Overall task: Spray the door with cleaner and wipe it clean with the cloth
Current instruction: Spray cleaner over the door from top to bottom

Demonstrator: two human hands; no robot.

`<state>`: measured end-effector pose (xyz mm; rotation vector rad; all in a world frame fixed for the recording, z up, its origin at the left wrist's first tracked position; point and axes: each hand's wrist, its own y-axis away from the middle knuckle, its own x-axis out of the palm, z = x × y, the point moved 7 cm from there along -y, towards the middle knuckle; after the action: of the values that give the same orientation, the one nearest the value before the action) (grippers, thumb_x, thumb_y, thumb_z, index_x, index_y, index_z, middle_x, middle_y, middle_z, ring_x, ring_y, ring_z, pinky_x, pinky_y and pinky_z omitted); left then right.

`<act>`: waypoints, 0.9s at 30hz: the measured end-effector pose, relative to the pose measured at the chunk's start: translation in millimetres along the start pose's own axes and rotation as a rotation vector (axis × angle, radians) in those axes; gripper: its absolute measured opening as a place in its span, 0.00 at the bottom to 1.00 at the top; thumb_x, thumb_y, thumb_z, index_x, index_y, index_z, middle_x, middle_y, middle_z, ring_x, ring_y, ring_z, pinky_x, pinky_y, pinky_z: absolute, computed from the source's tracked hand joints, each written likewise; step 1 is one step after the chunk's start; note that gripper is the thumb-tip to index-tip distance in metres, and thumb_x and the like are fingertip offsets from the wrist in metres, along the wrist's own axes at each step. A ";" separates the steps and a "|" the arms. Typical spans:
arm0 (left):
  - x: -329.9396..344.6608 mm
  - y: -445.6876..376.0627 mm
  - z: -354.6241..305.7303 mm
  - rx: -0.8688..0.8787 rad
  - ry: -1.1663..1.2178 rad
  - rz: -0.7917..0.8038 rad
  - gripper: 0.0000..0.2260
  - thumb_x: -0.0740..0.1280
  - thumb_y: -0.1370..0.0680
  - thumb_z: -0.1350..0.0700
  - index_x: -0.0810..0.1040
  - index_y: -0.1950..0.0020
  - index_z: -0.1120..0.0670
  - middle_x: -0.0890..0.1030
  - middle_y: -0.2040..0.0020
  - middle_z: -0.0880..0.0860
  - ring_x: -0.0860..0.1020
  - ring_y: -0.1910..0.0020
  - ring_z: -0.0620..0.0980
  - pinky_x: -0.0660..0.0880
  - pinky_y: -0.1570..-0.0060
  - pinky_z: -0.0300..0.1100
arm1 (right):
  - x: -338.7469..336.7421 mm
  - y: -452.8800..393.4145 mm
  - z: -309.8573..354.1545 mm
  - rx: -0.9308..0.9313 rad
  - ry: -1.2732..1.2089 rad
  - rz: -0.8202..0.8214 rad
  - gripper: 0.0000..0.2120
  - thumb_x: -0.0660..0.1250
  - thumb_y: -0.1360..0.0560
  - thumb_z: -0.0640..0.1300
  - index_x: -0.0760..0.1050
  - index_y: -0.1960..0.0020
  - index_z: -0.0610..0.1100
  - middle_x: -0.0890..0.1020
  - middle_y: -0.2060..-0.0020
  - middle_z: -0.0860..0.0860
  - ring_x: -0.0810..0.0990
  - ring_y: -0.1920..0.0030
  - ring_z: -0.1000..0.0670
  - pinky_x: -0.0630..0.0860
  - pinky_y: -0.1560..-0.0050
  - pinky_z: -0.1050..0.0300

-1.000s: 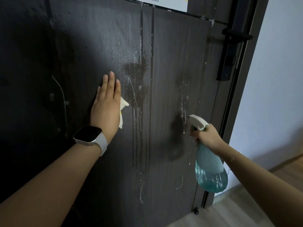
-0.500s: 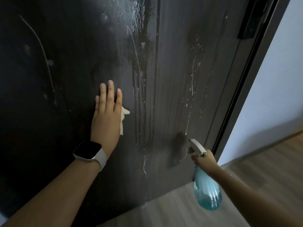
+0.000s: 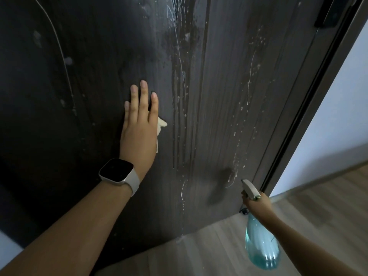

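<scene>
On the dark door [image 3: 219,116], our left hand [image 3: 139,132] presses straight fingers [image 3: 143,100] flat over the cloth [image 3: 161,124], right hand [image 3: 256,204] gripping the spray bottle [image 3: 260,246] low; we'd best sweep firmly rightward into the wet streaks [image 3: 179,86].

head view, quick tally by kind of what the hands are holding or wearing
cloth: 1, under the left hand
spray bottle: 1, in the right hand
smartwatch: 1, on the left wrist
total: 3
</scene>
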<state>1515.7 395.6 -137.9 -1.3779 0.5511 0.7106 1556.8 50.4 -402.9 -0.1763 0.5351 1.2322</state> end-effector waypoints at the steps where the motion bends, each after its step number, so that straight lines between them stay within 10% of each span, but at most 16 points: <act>1: -0.2 0.0 0.1 -0.002 0.005 0.002 0.41 0.69 0.25 0.60 0.45 0.21 0.60 0.40 0.21 0.62 0.40 0.23 0.62 0.41 0.26 0.55 | 2.3 0.3 -5.0 0.003 0.011 0.021 0.08 0.69 0.27 0.36 0.79 0.48 0.39 0.83 0.57 0.40 0.80 0.63 0.43 0.75 0.64 0.56; 10: 1.4 -0.2 0.6 -0.008 -0.010 0.021 0.44 0.73 0.28 0.60 0.48 0.21 0.60 0.42 0.21 0.62 0.41 0.22 0.63 0.41 0.26 0.55 | 7.0 9.0 -20.8 0.037 0.061 0.028 0.09 0.69 0.27 0.34 0.76 0.48 0.34 0.78 0.68 0.43 0.77 0.70 0.46 0.74 0.75 0.59; 16: -13.6 5.9 2.0 0.015 0.087 0.072 0.40 0.71 0.27 0.63 0.52 0.21 0.58 0.41 0.21 0.60 0.41 0.22 0.60 0.49 0.24 0.56 | 16.1 41.4 0.3 -0.094 0.028 0.168 0.14 0.66 0.29 0.28 0.78 0.47 0.41 0.82 0.56 0.44 0.79 0.64 0.46 0.77 0.66 0.54; 22: -36.5 73.8 35.2 -0.085 0.509 0.085 0.22 0.69 0.27 0.67 0.75 0.34 0.57 0.73 0.32 0.56 0.72 0.34 0.58 0.74 0.39 0.56 | 51.3 90.4 48.7 -0.316 -0.028 0.326 0.18 0.67 0.28 0.27 0.79 0.43 0.44 0.84 0.51 0.45 0.79 0.66 0.55 0.75 0.64 0.60; 27: -11.8 184.6 100.0 -0.386 0.559 0.329 0.08 0.65 0.22 0.60 0.77 0.43 0.55 0.77 0.47 0.53 0.77 0.49 0.51 0.76 0.49 0.49 | 120.1 149.8 71.9 -0.337 -0.088 0.483 0.09 0.69 0.25 0.34 0.79 0.46 0.41 0.83 0.61 0.46 0.80 0.67 0.55 0.75 0.67 0.65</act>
<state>1367.0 501.6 -242.2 -1.8880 1.1463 0.7139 1466.1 232.1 -375.1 -0.2859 0.2953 1.7915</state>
